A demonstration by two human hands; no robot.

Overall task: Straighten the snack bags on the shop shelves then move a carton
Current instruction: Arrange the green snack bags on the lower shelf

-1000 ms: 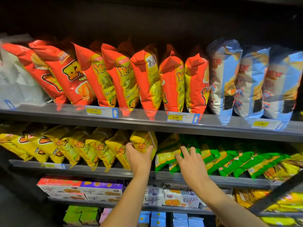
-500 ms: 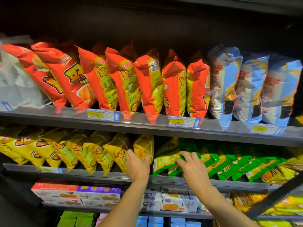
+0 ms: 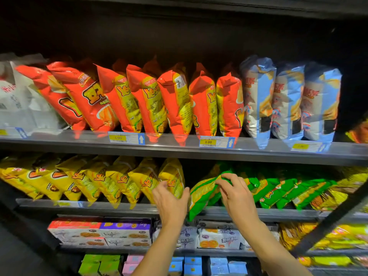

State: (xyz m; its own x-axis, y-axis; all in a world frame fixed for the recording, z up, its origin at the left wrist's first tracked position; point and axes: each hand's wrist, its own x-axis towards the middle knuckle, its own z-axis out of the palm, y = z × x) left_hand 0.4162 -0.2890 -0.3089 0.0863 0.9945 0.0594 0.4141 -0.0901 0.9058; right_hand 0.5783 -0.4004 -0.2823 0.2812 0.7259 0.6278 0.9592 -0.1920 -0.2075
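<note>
On the middle shelf (image 3: 119, 207) a row of yellow snack bags leans left; my left hand (image 3: 170, 202) rests flat against the rightmost yellow bag (image 3: 173, 176), fingers apart. Right of it lies a row of green snack bags (image 3: 278, 190). My right hand (image 3: 235, 194) pinches the top edge of the leftmost green bag (image 3: 201, 196), which is tilted with its bottom corner hanging over the shelf lip. Orange bags (image 3: 151, 100) and blue-white bags (image 3: 286, 100) stand on the upper shelf.
Price tags (image 3: 216, 142) line the upper shelf rail. Below the middle shelf sit biscuit cartons (image 3: 99, 231) and white packs (image 3: 219, 238); small green, pink and blue boxes (image 3: 99, 263) fill the lowest shelf. A dark diagonal bar (image 3: 334, 218) crosses the lower right.
My right hand went from lying flat on the green bags to pinching the leftmost one and pulling it forward. My left hand eased off the yellow bag's front to its side.
</note>
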